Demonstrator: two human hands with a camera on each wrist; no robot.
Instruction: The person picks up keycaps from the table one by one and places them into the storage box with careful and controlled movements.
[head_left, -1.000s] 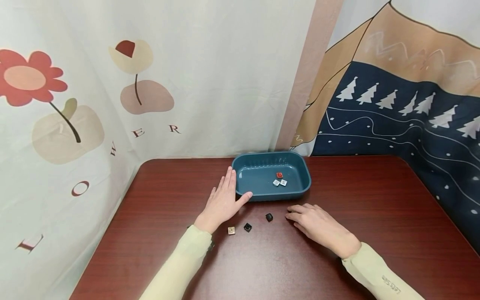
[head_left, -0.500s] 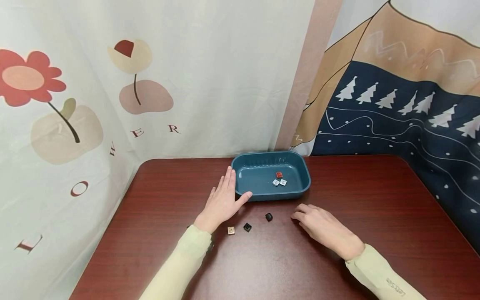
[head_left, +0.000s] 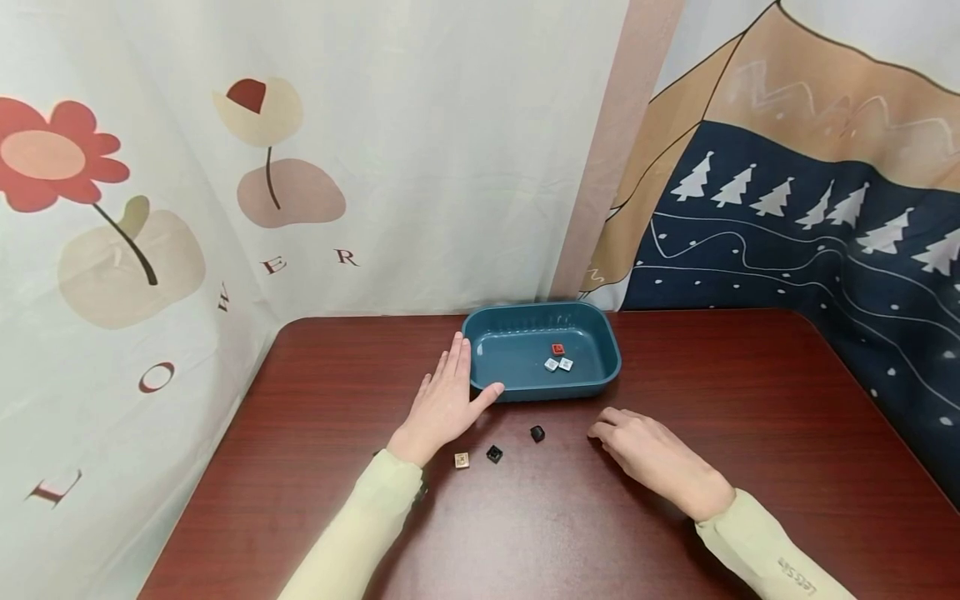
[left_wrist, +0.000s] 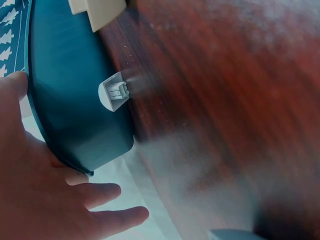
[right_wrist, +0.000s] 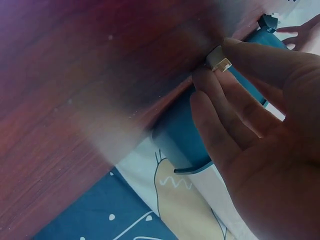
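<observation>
My left hand (head_left: 442, 404) rests its straight fingers along the left rim of a teal basin (head_left: 542, 393), thumb at the front rim. To the right of the basin's front, my right hand (head_left: 648, 454) bends its fingers close over the table. The right wrist view shows its thumb and fingertips pinching a small greyish keycap (right_wrist: 215, 56), tan stem facing out; the head view hides it. Before the basin lie a beige keycap (head_left: 462, 460) and two black keycaps (head_left: 494, 454). A pale keycap (left_wrist: 112, 94), stem showing, appears in the left wrist view beside the basin.
Inside the basin sit a red keycap (head_left: 557, 350) and two white keycaps (head_left: 566, 365). The reddish-brown wooden table (head_left: 750, 400) ends at a patterned curtain (head_left: 420, 150) behind and at the sides. A grey-blue edge (left_wrist: 232, 234) shows low in the left wrist view.
My right hand has drifted a little to the right, away from the nearer black keycap. The left hand stays at the basin, and the keycaps lie as before.
</observation>
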